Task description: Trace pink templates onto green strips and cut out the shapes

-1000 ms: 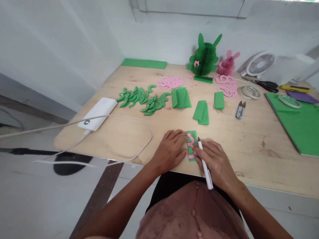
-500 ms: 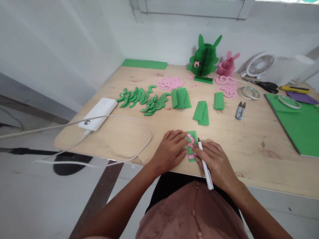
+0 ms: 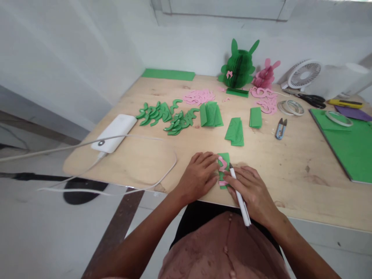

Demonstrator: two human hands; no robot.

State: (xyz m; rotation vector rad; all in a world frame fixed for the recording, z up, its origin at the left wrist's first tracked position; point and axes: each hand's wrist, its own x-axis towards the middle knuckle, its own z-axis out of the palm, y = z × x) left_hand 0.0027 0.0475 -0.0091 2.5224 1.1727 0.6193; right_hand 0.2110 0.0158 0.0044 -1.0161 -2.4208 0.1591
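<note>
My left hand lies flat on the table, its fingertips on the left edge of a small green paper piece. On that paper rests a curved pink paper cutout, touched by my left fingers at one side. My right hand holds a white pen between thumb and fingers, dark tip pointing away from me. Its fingertips also press on the lower part of the green paper, over the pink cutout's lower end. Beyond my hands lie folded green papers.
Green curved cutouts and pink cutouts lie farther back. Thread snips, tape rolls, black scissors and a green sheet are on the right. A white power bank with a cable sits left.
My right hand and the pen have shifted very slightly; the pen tip sits a little lower and more to the left. My left hand stays put.
</note>
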